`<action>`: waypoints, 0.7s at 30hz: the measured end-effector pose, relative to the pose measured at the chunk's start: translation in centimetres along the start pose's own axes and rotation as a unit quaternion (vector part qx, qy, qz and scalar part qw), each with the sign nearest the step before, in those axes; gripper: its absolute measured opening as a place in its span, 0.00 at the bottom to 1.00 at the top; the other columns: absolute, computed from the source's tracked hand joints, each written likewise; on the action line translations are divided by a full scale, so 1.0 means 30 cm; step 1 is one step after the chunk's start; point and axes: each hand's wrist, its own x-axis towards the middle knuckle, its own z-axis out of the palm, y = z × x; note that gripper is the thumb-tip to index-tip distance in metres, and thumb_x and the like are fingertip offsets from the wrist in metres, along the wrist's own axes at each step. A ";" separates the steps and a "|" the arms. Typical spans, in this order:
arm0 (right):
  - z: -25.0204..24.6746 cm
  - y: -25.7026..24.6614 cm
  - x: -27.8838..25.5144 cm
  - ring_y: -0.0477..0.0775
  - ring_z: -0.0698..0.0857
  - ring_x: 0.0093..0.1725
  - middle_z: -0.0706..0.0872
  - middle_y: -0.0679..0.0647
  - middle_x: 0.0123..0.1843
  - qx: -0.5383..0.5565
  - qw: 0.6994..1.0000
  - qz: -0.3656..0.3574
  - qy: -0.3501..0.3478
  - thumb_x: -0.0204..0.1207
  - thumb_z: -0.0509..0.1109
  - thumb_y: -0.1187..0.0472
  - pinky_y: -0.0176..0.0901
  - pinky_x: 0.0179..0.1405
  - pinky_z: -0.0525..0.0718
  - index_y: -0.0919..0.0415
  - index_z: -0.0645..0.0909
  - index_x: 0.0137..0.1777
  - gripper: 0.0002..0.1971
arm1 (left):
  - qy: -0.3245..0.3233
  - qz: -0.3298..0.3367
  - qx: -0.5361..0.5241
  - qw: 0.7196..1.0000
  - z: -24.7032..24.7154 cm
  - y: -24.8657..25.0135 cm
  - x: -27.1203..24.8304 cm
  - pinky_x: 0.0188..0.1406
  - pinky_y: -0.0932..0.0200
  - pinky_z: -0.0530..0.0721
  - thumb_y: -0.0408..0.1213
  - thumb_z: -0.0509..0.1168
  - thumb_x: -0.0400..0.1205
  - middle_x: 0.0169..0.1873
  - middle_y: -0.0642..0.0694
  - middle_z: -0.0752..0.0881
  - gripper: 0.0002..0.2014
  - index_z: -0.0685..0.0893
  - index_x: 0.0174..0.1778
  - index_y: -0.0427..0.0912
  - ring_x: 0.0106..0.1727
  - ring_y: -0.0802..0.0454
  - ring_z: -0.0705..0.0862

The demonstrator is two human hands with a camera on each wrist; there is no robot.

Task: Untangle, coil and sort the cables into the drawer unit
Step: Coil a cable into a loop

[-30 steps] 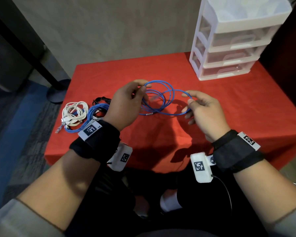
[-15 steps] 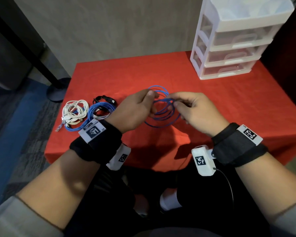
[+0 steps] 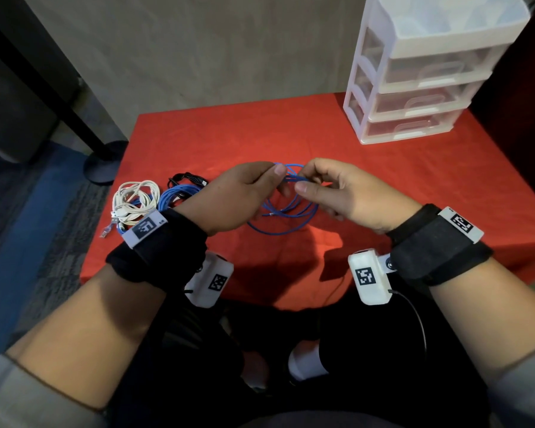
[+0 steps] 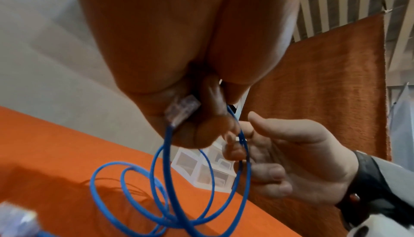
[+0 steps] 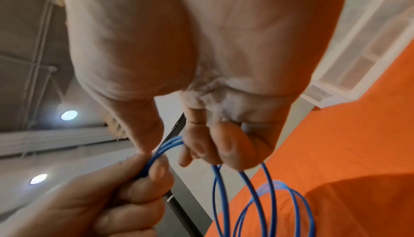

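A thin blue network cable (image 3: 286, 225) hangs in several loops above the red table (image 3: 414, 186), its lowest loops near the cloth. My left hand (image 3: 277, 177) pinches the top of the loops between thumb and fingers. In the left wrist view the cable's clear plug (image 4: 182, 109) is tucked against that hand's fingers. My right hand (image 3: 303, 183) meets it at the same spot, its fingers curled round the loops (image 5: 271, 196). The white three-drawer unit (image 3: 420, 88) stands at the table's back right with its drawers closed.
At the table's left edge lies a pile of a white cable (image 3: 133, 196), another blue cable (image 3: 176, 196) and a black cable (image 3: 186, 179). A black stand base (image 3: 102, 168) sits on the floor beyond that corner. A wall runs behind the table.
The hands, apart with the coil stretched between them a second ago, have come together at the top of the coil. The loops now hang gathered beneath them.
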 end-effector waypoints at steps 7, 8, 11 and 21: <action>-0.024 0.010 0.006 0.38 0.67 0.25 0.71 0.44 0.30 0.018 0.999 0.006 0.051 0.86 0.70 0.62 0.27 0.26 0.67 0.65 0.79 0.42 0.11 | -0.011 -0.045 -0.121 0.991 -0.052 -0.006 -0.030 0.36 0.56 0.86 0.45 0.52 0.94 0.21 0.55 0.62 0.21 0.78 0.37 0.43 0.21 0.55 0.61; -0.029 0.013 0.005 0.38 0.67 0.24 0.73 0.44 0.29 0.048 0.997 0.011 0.065 0.86 0.70 0.63 0.27 0.25 0.66 0.62 0.80 0.41 0.10 | -0.010 -0.050 -0.139 0.989 -0.060 -0.010 -0.033 0.38 0.54 0.87 0.45 0.51 0.94 0.20 0.54 0.61 0.20 0.77 0.39 0.42 0.21 0.54 0.60; -0.031 0.024 0.003 0.41 0.68 0.25 0.76 0.61 0.33 0.087 0.991 0.010 0.106 0.84 0.73 0.60 0.32 0.25 0.67 0.65 0.83 0.43 0.10 | 0.003 -0.066 -0.195 0.979 -0.065 -0.028 -0.032 0.36 0.57 0.86 0.46 0.50 0.94 0.20 0.54 0.61 0.19 0.75 0.41 0.41 0.22 0.53 0.58; 0.087 0.069 0.006 0.63 0.88 0.35 0.85 0.68 0.35 0.163 0.978 0.048 0.122 0.88 0.65 0.68 0.46 0.31 0.88 0.63 0.76 0.47 0.07 | 0.136 -0.144 -0.426 0.883 0.058 -0.097 0.008 0.34 0.57 0.69 0.51 0.54 0.93 0.22 0.55 0.65 0.18 0.78 0.41 0.47 0.21 0.60 0.65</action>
